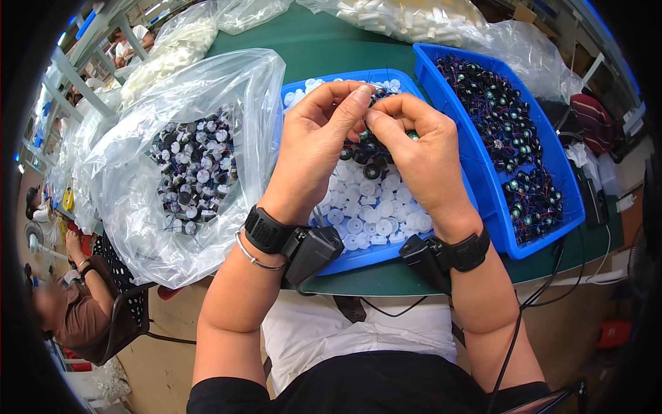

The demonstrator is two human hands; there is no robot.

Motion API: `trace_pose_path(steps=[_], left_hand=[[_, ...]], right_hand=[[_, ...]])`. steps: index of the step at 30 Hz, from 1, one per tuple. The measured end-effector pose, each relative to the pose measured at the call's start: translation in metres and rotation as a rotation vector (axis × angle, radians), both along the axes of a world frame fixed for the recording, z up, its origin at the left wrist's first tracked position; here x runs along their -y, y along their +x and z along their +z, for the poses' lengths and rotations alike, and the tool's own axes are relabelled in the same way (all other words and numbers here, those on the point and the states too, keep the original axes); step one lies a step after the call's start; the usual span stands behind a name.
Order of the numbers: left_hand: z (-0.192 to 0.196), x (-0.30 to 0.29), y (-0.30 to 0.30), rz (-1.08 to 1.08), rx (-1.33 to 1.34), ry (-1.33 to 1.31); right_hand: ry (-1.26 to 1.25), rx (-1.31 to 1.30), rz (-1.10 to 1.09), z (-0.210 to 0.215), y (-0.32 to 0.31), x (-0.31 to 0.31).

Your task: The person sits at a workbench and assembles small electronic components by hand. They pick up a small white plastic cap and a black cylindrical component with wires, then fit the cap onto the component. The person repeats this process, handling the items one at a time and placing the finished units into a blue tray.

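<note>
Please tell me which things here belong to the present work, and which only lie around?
Likely in the work:
blue tray with translucent white discs, beneath left hand and right hand
second blue tray, with dark wired components
clear plastic bag of parts, left

Probably lying about:
white cylindrical pieces, far side
maroon striped fabric item, right

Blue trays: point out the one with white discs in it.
The middle tray: white discs fill its near part. The long tray to its right shows dark wired parts instead.
</note>
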State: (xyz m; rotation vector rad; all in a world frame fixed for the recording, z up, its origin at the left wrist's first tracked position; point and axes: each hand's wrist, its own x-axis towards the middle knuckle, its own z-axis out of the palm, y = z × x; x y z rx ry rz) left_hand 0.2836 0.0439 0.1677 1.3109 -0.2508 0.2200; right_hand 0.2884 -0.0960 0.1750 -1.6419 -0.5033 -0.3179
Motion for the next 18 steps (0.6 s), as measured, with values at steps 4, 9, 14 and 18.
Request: trace_pose_path(steps=[4, 9, 14, 18], left_hand=[[-0.0007, 0.0005, -0.0004, 0.002, -0.006, -0.049], [-0.0015, 0.0002, 0.0018, 0.018, -0.017, -0.113], [-0.0021, -0.0001, 0.0009, -0.033, -0.019, -0.088], [-0.0026, -0.0009, 0.0001, -0.043, -0.015, -0.066]], right_hand=[[-0.021, -0.012, -0.019, -0.0004, 0.0017, 0.0018], [-0.018, 0.019, -0.047, -0.0007, 0.0015, 0.0015], [0.039, 0.047, -0.055, -0.0029, 0.0026, 0.0001], [0.026, 0.043, -0.069, -0.0047, 0.0044, 0.0014]])
